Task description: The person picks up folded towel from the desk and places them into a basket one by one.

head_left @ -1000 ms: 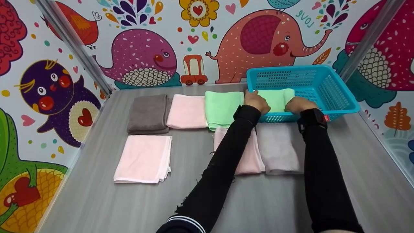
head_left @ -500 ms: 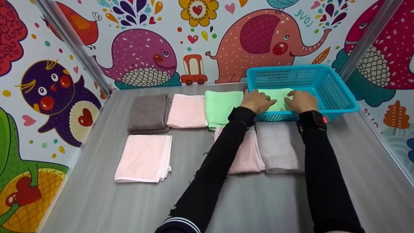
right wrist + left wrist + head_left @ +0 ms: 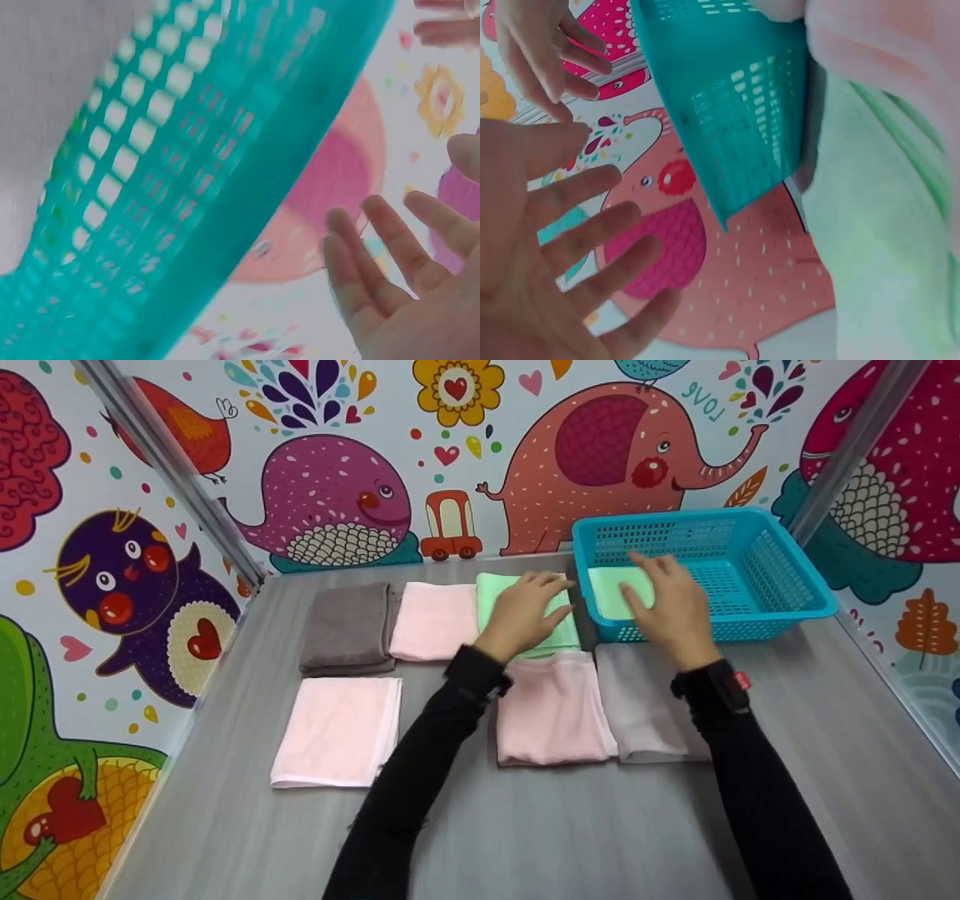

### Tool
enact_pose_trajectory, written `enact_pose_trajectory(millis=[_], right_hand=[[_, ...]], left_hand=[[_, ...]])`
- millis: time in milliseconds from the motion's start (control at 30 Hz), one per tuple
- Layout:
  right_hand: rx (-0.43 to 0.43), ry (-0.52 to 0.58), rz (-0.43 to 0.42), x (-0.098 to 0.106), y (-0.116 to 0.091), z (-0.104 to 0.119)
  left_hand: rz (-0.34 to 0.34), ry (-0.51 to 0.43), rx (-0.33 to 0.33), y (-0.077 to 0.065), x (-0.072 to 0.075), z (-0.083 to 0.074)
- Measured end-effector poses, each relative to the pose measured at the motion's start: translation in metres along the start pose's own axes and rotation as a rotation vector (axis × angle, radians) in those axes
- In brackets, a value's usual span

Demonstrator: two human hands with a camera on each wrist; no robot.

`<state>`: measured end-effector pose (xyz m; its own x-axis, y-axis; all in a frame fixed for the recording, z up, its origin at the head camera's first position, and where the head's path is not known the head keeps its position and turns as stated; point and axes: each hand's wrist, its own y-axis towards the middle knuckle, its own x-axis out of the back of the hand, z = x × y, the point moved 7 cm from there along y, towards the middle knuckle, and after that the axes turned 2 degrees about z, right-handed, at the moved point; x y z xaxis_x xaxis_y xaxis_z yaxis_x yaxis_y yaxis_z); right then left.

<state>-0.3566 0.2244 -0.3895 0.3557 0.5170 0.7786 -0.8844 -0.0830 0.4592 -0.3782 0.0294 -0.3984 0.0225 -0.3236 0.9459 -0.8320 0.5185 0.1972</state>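
My left hand [image 3: 529, 611] hovers over a folded green towel [image 3: 564, 636] on the table, fingers spread and holding nothing; its fingers [image 3: 604, 225] show straight in the left wrist view. My right hand [image 3: 671, 611] is above the near rim of a teal plastic basket [image 3: 784, 566], with fingers spread and nothing in them. Inside the basket, at its left end, lies a folded light green towel [image 3: 616, 591], partly hidden behind the right hand. The right wrist view has the right hand [image 3: 412, 277] beside the basket's wall [image 3: 225, 217].
In the back row lie a dark grey towel [image 3: 346, 626] and a pink towel [image 3: 435, 621]. Nearer me are a pale pink towel [image 3: 334, 731], a pink towel [image 3: 553, 712] and a light grey towel [image 3: 646, 709]. A cartoon-printed wall [image 3: 450, 457] borders the table [image 3: 570, 825].
Both hands have let go of the green towel in the basket and risen from it. The left hand has moved left, out of the basket, over the other green towel; the fingers have spread.
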Motion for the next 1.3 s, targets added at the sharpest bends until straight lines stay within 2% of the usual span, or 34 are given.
enact_pose_trajectory(millis=[100,167,267,400,533,667,800,967,1067,1300], right_hand=[[0.140,0.002,0.017,-0.011,-0.016,0.032],[0.216,0.029,0.045,-0.019,-0.026,0.048],[0.262,0.074,0.126,-0.032,-0.039,0.060],[0.233,0.075,0.275,-0.051,-0.050,0.057],[0.171,0.034,0.402,-0.068,-0.056,0.047],[0.110,0.023,0.517,-0.082,-0.061,0.041],[0.111,0.034,0.598,-0.089,-0.065,0.041],[0.159,0.030,0.648,-0.093,-0.068,0.043],[0.151,0.024,0.678,-0.095,-0.072,0.044],[0.109,0.001,0.717,-0.102,-0.077,0.049]], left_hand=[[-0.074,-0.054,0.023,-0.038,0.010,0.023],[-0.094,-0.064,0.065,-0.061,0.012,0.036],[-0.046,-0.081,0.144,-0.090,0.004,0.052],[0.082,-0.154,0.242,-0.111,-0.019,0.063],[0.174,-0.249,0.315,-0.120,-0.044,0.065],[0.203,-0.322,0.345,-0.122,-0.061,0.065],[0.194,-0.376,0.322,-0.122,-0.066,0.063],[0.202,-0.452,0.251,-0.120,-0.072,0.058],[0.197,-0.483,0.221,-0.119,-0.074,0.057],[0.210,-0.535,0.230,-0.121,-0.077,0.057]])
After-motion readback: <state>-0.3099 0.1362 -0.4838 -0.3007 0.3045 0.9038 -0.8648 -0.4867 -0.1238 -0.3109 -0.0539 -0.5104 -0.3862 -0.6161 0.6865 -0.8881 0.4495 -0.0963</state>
